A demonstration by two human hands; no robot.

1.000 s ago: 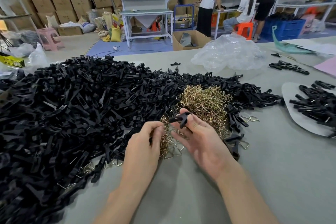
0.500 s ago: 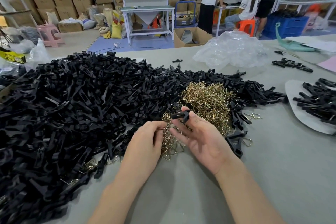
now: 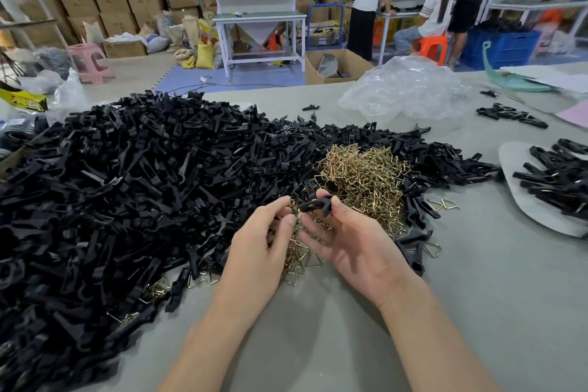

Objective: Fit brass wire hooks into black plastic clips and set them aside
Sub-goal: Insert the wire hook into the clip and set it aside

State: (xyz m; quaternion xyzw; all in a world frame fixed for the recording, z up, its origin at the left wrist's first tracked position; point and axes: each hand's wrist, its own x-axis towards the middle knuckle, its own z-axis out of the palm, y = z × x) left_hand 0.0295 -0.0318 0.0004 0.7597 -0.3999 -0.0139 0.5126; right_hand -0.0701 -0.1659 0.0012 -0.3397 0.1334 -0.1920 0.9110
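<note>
Frame centre: right hand (image 3: 353, 245) pinches black clip (image 3: 315, 205), long axis pointing left at adjacent left hand (image 3: 264, 242); whether its curled fingers hold anything is unclear.

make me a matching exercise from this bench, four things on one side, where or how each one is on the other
Things
1. clip pile
2. hook heap
3. plastic bag
4. single clip

Places or states
a. pinched in the right hand
b. clear and crumpled, at the far side of the table
c. black, spread over the table's left
d. brass, mid-table

Pairs: 1-c, 2-d, 3-b, 4-a
</note>
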